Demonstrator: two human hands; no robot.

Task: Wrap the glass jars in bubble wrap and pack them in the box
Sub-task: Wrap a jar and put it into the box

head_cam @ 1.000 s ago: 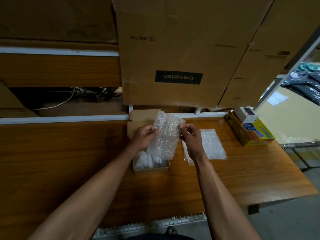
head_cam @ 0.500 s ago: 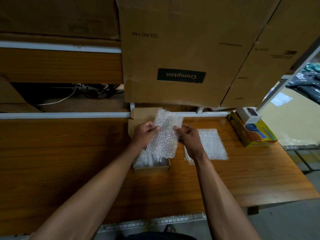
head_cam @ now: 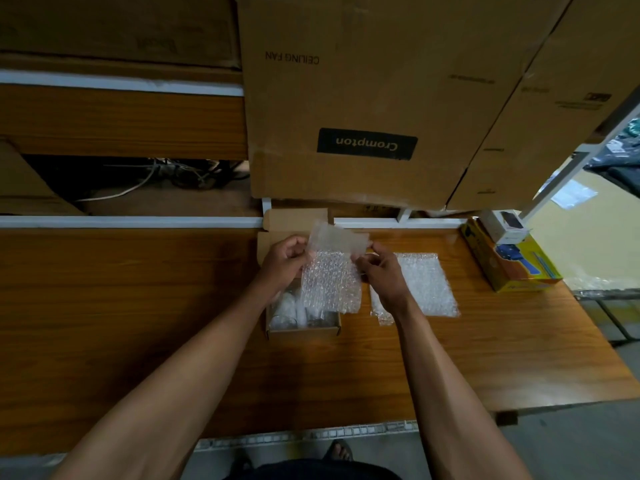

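A sheet of bubble wrap (head_cam: 330,282) hangs upright above a small open cardboard box (head_cam: 301,330) on the wooden table. My left hand (head_cam: 285,259) pinches its upper left edge and my right hand (head_cam: 379,271) pinches its upper right edge. The top strip of the sheet looks smooth and folded. Inside the box lie pale wrapped jars (head_cam: 289,308), partly hidden by the sheet. More bubble wrap (head_cam: 427,284) lies flat on the table just right of my right hand.
A yellow and blue carton (head_cam: 512,268) with a small white box (head_cam: 505,225) on it sits at the table's far right. Large brown cartons (head_cam: 363,98) stand behind the white rail. The table's right edge drops to the floor.
Both hands have kept hold of the sheet, and it now hangs straighter and flatter over the box. The camera view has shifted slightly.
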